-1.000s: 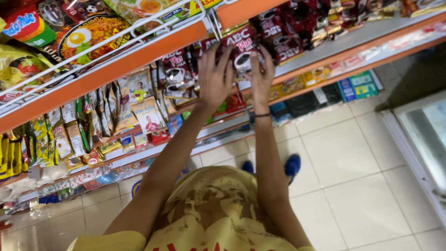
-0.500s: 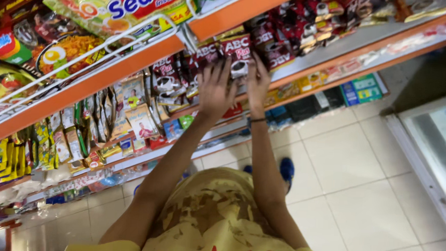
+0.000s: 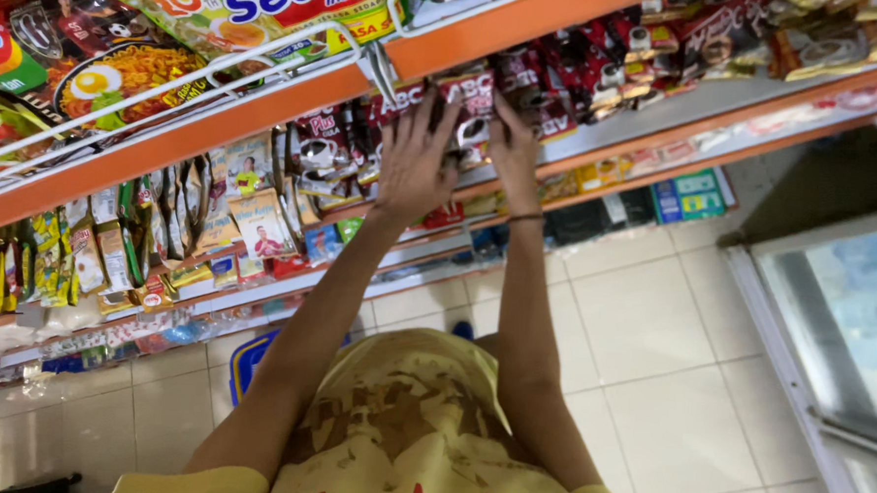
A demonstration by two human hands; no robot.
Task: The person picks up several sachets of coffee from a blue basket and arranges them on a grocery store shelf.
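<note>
- Reaching up with both arms in the head view, so both hands are on a dark red coffee sachet pack (image 3: 472, 110) hanging at the front edge of the middle shelf (image 3: 651, 113).
- left hand (image 3: 415, 162) has fingers spread, palm against the pack.
- right hand (image 3: 512, 146) pressed on its right side, thin bracelet (image 3: 525, 218) on the wrist; can't tell if either actually grips it.
- noodle packets (image 3: 222, 0) sit on the orange shelf (image 3: 197, 132) above, tiled floor (image 3: 652, 325) below.
</note>
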